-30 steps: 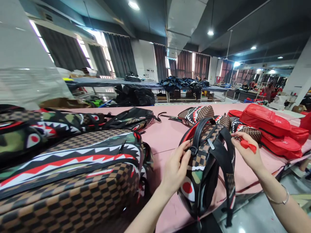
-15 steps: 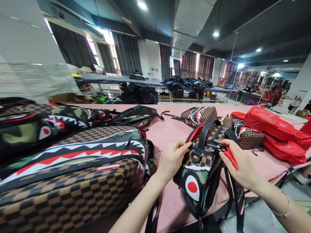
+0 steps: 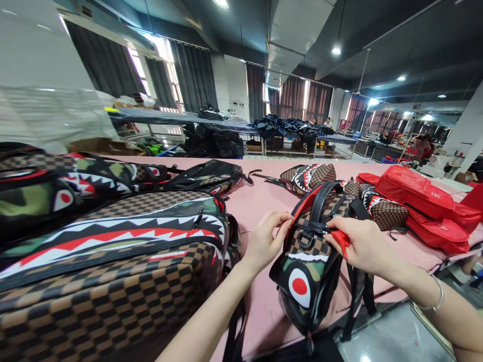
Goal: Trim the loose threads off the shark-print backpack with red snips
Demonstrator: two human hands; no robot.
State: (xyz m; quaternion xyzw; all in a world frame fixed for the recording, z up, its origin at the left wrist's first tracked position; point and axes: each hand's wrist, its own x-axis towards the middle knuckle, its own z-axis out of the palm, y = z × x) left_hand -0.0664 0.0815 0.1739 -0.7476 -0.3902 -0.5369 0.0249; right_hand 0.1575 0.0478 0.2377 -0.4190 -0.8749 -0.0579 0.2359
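Observation:
A small backpack with brown-black checks, camouflage and a red-and-white eye stands before me on the pink table. Its black carry handle arches over the top, beside an opening edged in red. My left hand pinches the left edge of that opening between thumb and fingers. On the other side, my right hand is closed around a red-handled tool, apparently small snips. The tool's dark end lies against the strap at the base of the carry handle; its tips are hard to make out.
A large checked shark-mouth backpack lies close on the left, with several more bags behind it. Red bags are stacked at the right of the pink table. A smaller shark-mouth bag lies beyond the backpack.
My right hand has moved left with the red-handled tool, closer to the base of the carry handle. My left hand has shifted slightly up and left, still pinching the edge.

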